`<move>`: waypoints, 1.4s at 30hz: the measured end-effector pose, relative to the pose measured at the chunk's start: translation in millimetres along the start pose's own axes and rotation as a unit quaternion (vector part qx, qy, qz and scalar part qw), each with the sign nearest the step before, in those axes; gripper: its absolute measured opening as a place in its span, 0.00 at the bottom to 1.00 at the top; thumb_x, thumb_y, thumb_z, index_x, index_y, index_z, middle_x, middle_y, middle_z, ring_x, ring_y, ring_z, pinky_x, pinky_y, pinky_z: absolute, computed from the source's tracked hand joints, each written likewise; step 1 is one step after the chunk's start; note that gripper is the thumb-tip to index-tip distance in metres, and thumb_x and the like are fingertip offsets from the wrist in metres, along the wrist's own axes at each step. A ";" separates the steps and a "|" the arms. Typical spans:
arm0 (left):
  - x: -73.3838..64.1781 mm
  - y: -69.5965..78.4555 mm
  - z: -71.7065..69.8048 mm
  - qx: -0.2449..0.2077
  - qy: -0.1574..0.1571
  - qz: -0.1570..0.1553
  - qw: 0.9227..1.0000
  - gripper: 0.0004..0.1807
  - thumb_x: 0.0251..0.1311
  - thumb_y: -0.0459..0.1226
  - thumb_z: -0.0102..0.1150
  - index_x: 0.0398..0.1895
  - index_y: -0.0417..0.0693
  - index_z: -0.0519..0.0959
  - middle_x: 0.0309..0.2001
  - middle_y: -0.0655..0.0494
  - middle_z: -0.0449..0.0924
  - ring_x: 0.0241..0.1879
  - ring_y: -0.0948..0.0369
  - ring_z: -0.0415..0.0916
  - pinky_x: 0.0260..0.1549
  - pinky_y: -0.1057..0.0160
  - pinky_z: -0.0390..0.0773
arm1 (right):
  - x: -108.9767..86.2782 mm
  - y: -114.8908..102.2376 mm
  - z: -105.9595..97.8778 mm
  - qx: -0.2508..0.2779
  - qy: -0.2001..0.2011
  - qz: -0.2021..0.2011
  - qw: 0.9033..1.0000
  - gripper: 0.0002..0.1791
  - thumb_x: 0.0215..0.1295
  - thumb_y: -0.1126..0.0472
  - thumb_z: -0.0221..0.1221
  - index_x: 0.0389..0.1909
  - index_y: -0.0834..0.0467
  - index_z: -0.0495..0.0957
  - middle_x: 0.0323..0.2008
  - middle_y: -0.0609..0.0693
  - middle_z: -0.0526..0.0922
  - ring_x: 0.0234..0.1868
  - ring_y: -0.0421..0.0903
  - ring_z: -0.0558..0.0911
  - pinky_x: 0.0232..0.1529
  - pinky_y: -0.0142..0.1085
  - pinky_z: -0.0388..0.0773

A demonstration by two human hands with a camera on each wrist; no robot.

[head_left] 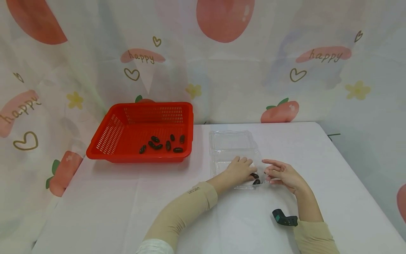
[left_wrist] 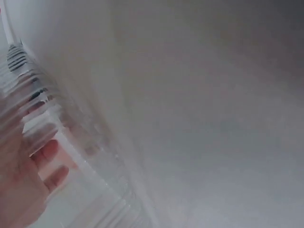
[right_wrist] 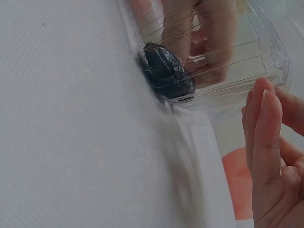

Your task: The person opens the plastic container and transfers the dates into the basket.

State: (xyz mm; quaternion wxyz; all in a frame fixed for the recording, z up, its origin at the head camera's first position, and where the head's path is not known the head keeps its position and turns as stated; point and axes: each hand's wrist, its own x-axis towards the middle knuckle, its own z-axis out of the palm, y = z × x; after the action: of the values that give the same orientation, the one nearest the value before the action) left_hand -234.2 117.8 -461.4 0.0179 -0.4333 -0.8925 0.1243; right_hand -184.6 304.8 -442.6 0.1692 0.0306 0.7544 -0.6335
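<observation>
A clear plastic clamshell box [head_left: 234, 155] stands on the table with its lid laid back. My left hand [head_left: 238, 171] reaches into its near tray, thumb and forefinger around a dark oval piece [head_left: 254, 175], whose kind does not show. Another dark oval piece [head_left: 256, 182] lies by the tray's near wall. Through the clear ribs in the right wrist view, a glossy dark piece [right_wrist: 168, 73] shows below the left fingers. My right hand [head_left: 283, 176] pinches the box's right rim, its forefinger stretched out. In the left wrist view, ribbed plastic partly covers the left hand [left_wrist: 23, 185].
On the left stands a red slotted basket [head_left: 139, 157] with several more dark oval pieces in its right half. A black angled object with a green patch [head_left: 283, 218] lies beside the right forearm. A printed curtain [head_left: 228, 84] hangs behind the white-covered table [head_left: 104, 204].
</observation>
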 end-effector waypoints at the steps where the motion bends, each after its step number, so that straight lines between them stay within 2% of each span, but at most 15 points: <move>1: -0.2 -0.6 -0.1 -0.002 -0.001 0.001 1.000 0.20 0.61 0.58 0.42 0.55 0.72 0.69 0.50 0.67 0.69 0.51 0.66 0.65 0.49 0.64 0.64 | -0.2 -0.3 0.1 0.001 -0.001 0.000 1.000 0.34 0.61 0.62 0.58 0.65 0.67 0.56 0.28 0.43 0.80 0.27 0.39 0.79 0.30 0.31 0.78; 7: -0.2 -5.1 1.6 -0.002 -0.009 0.002 1.000 0.21 0.62 0.57 0.40 0.57 0.73 0.68 0.53 0.67 0.68 0.53 0.66 0.64 0.50 0.64 0.63 | 0.4 -0.5 0.3 -0.002 0.001 0.000 1.000 0.33 0.62 0.63 0.57 0.65 0.67 0.55 0.28 0.42 0.80 0.26 0.39 0.79 0.29 0.31 0.78; 13: -3.9 -13.9 0.3 0.006 0.009 -0.003 1.000 0.19 0.63 0.57 0.40 0.55 0.72 0.69 0.54 0.66 0.67 0.52 0.66 0.64 0.48 0.65 0.63 | 0.7 -0.4 0.7 -0.006 0.003 0.002 1.000 0.32 0.63 0.63 0.56 0.65 0.67 0.55 0.28 0.43 0.79 0.27 0.38 0.79 0.29 0.31 0.78; 17: -9.8 -22.9 -7.2 0.007 0.025 -0.008 1.000 0.16 0.65 0.55 0.39 0.53 0.70 0.69 0.54 0.65 0.66 0.51 0.65 0.64 0.48 0.64 0.63 | 1.3 0.3 0.6 -0.006 0.004 0.003 1.000 0.32 0.63 0.63 0.56 0.64 0.67 0.56 0.29 0.43 0.80 0.27 0.38 0.79 0.29 0.31 0.78; 22: -19.2 -38.2 -19.5 0.015 0.067 -0.020 0.997 0.15 0.66 0.54 0.37 0.49 0.66 0.70 0.49 0.65 0.67 0.46 0.64 0.64 0.44 0.65 0.63 | 2.2 0.9 0.7 -0.007 0.008 0.007 1.000 0.31 0.62 0.62 0.57 0.64 0.66 0.58 0.29 0.44 0.80 0.27 0.38 0.80 0.30 0.31 0.78; 29: -34.7 -66.3 -36.9 0.018 0.107 -0.053 0.993 0.14 0.67 0.53 0.39 0.48 0.64 0.70 0.46 0.63 0.68 0.45 0.63 0.65 0.44 0.63 0.63 | 1.3 -0.7 1.1 -0.010 0.004 0.004 1.000 0.31 0.62 0.63 0.57 0.64 0.67 0.57 0.29 0.44 0.80 0.27 0.39 0.80 0.30 0.31 0.78; 34: -47.3 -90.4 -47.3 0.013 0.135 -0.089 0.987 0.12 0.67 0.51 0.41 0.47 0.61 0.71 0.42 0.60 0.69 0.44 0.61 0.66 0.45 0.62 0.63 | 1.0 -0.4 0.3 -0.005 -0.002 -0.001 1.000 0.32 0.62 0.63 0.57 0.64 0.67 0.57 0.29 0.44 0.80 0.27 0.39 0.80 0.30 0.31 0.78; 42: -67.8 -128.6 -51.1 -0.029 0.145 -0.158 0.976 0.11 0.66 0.48 0.44 0.46 0.58 0.71 0.42 0.56 0.68 0.46 0.58 0.66 0.45 0.60 0.65 | 3.7 2.4 0.0 -0.003 0.003 0.003 1.000 0.30 0.61 0.63 0.58 0.63 0.64 0.60 0.29 0.44 0.80 0.27 0.39 0.80 0.31 0.32 0.78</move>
State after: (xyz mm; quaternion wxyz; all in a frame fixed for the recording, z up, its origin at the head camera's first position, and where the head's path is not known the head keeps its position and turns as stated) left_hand -283.6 -0.7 -376.2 0.1539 -0.3005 -0.9408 0.0294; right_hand -187.4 304.6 -446.0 0.1687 0.0340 0.7570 -0.6304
